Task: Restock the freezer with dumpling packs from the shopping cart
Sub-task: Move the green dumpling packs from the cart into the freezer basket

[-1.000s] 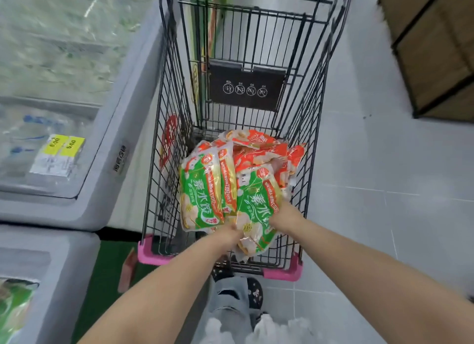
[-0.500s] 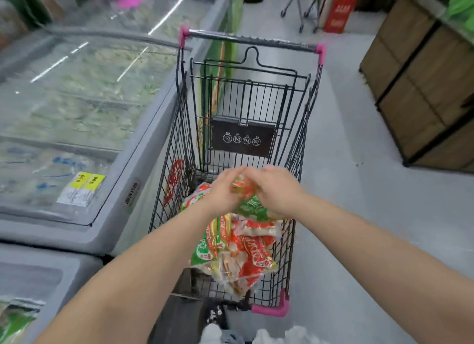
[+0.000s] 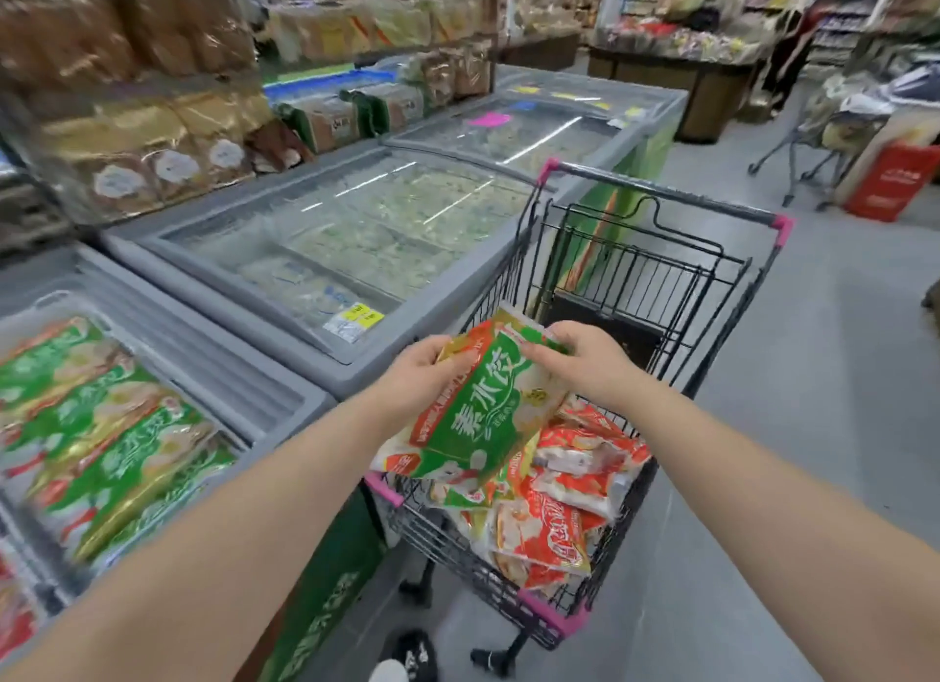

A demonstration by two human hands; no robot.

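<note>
The step in hand is the carry-over: a green plastic dumpling pack with white lettering (image 3: 483, 417) is lifted clear of the black wire shopping cart with pink corner caps (image 3: 636, 269) and hangs above the cart's near left corner, not yet over any freezer. The left hand (image 3: 422, 371) grips the pack's upper left edge with its fingers curled underneath, and the right hand (image 3: 585, 361) clasps the top right corner, so both are closed on the same pack. Next, I judge, the pack has to swing left and down to the grey chest freezer at the near left (image 3: 244, 376), where matching green packs in rows (image 3: 101, 427) already lie, and it should go in flat beside them (the soft bag sags between the two grips, so a low, level set-down suits it better than a drop). Red and white dumpling packs (image 3: 559, 503) remain heaped in the cart, so the restocking looks far from done. An orange-gold edge shows behind the held pack's top, and whether that is a second pack in the hands I cannot tell. The near freezer is cut off at the left edge and blurred, so whether its lid stands fully open is unclear; the frosted glass-topped freezer beyond (image 3: 356, 239) hides its contents under glare.
</note>
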